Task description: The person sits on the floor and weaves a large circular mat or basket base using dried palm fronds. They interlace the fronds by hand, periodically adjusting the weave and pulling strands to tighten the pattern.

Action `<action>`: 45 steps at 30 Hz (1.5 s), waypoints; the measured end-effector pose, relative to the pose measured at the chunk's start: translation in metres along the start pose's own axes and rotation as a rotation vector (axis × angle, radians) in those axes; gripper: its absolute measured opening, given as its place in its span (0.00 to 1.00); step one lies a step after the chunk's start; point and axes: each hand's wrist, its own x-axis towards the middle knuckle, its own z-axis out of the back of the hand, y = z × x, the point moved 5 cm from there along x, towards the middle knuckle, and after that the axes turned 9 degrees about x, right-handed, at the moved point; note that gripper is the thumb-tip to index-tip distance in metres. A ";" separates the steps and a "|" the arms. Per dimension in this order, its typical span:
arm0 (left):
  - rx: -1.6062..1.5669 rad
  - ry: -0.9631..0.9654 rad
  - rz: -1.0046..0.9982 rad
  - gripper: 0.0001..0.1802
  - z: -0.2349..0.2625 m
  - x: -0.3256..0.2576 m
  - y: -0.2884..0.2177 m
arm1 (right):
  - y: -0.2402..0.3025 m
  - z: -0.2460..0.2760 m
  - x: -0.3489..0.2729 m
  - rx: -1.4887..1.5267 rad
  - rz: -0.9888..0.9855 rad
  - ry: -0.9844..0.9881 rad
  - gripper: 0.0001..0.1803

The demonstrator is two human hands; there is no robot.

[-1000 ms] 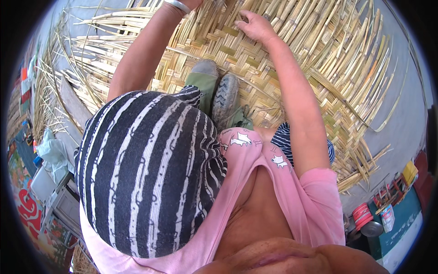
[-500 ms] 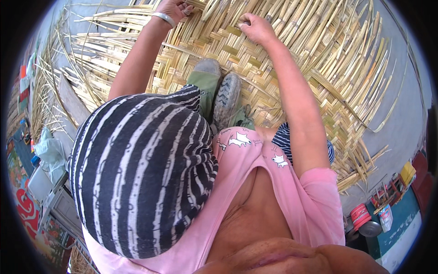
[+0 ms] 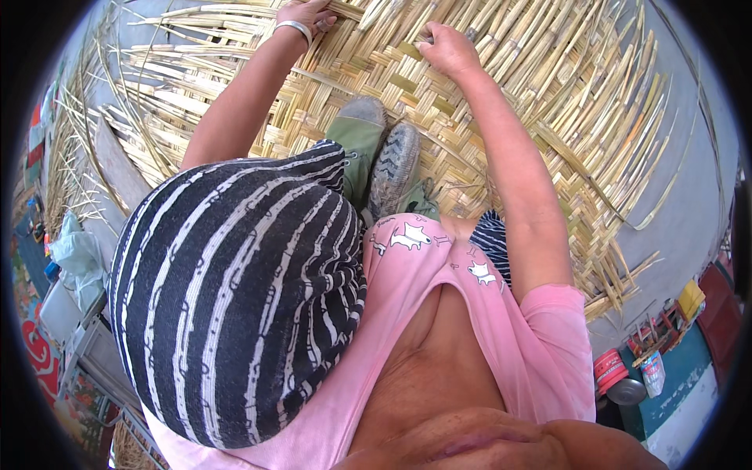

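Observation:
A large mat of split reed strips (image 3: 439, 102) lies spread in front of me, tightly woven in the middle with long loose ends fanning outward. At the top edge, my left hand (image 3: 307, 16), with a bracelet and a ring, is closed around the end of a reed strip (image 3: 348, 10); part of the hand is cut off by the frame. To its right, my right hand (image 3: 448, 48) rests low over the weave, thumb and fingers curled together in a pinch. What it grips is hidden by the fingers. My shoes (image 3: 393, 168) press on the mat between my arms.
Loose stalks (image 3: 78, 149) and a wooden board (image 3: 117, 160) lie on the floor at the left. A pale plastic bag (image 3: 77, 251) hangs by a grey metal frame (image 3: 102, 352). At the lower right stand a red container (image 3: 611, 370) and a small rack (image 3: 662, 333).
My left hand has shifted slightly right and upward along the strips, its fingers reaching further right. The right hand stays at nearly the same spot. The view has tilted a little.

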 end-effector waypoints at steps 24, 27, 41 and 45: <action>2.097 0.241 -0.793 0.14 -0.155 -0.097 -0.134 | -0.032 0.007 0.007 0.097 -0.010 -0.143 0.13; 2.048 0.302 -0.638 0.16 -0.152 -0.106 -0.139 | -0.036 0.004 0.011 0.199 -0.102 -0.067 0.14; 2.049 0.392 -0.329 0.16 -0.157 -0.104 -0.135 | -0.020 -0.002 -0.002 -0.027 -0.011 -0.084 0.17; 2.021 0.293 -0.597 0.16 -0.170 -0.113 -0.137 | -0.031 0.005 0.001 0.316 -0.068 -0.205 0.17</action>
